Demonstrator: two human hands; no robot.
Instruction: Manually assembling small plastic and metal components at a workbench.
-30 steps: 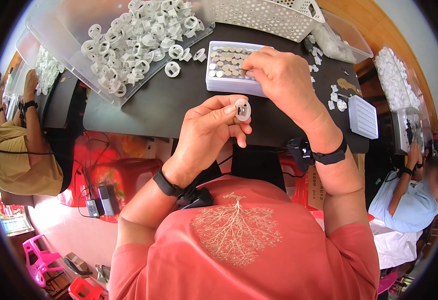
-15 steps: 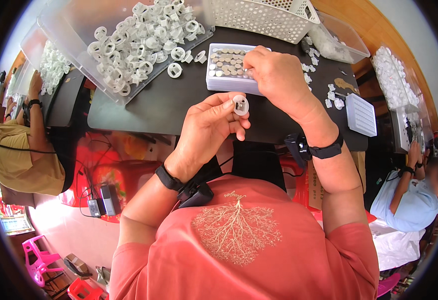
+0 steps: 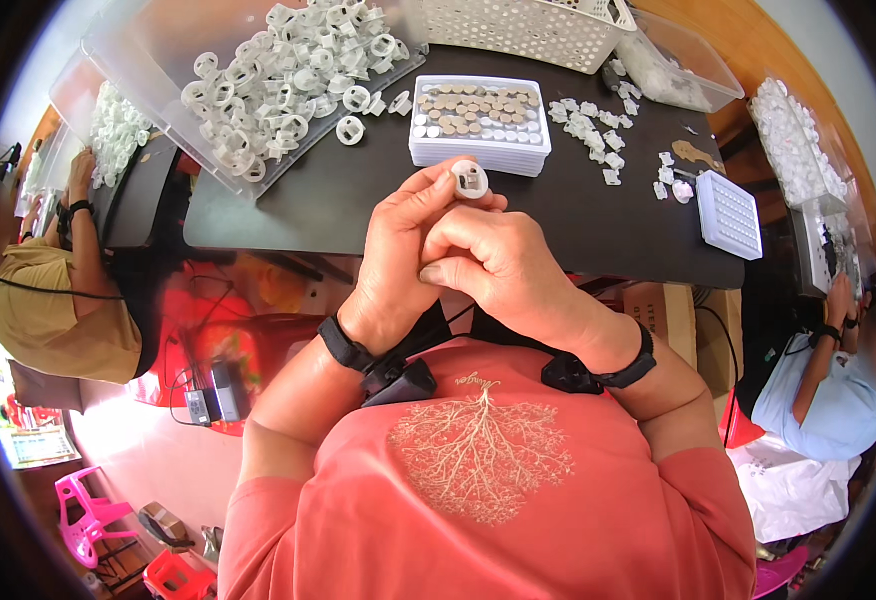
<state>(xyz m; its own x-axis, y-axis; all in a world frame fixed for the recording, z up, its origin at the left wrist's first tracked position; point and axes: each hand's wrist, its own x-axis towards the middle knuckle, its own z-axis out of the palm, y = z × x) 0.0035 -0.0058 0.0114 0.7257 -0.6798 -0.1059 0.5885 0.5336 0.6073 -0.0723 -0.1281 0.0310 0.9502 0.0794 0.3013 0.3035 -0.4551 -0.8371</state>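
Observation:
My left hand [image 3: 390,245] pinches a round white plastic housing [image 3: 471,180] between thumb and fingers, its slotted face turned up. Close against that hand, just below the housing, is my right hand [image 3: 506,262] with its fingers curled closed; whatever they may hold is hidden. Beyond both hands sits a stack of white trays [image 3: 480,158], the top one filled with rows of small silvery discs [image 3: 463,108] like button cells. One loose housing [image 3: 351,130] lies on the dark table to the left of the stack.
A clear bin [image 3: 270,190] heaped with similar housings stands far left. At the back are a perforated white basket [image 3: 518,35] and a clear box [image 3: 673,85]. Small white pieces [image 3: 588,135] and another white tray [image 3: 729,216] lie right. Co-workers sit on both sides.
My right hand has left the disc tray and come down beside my left hand. The left hand still holds the housing and has shifted slightly.

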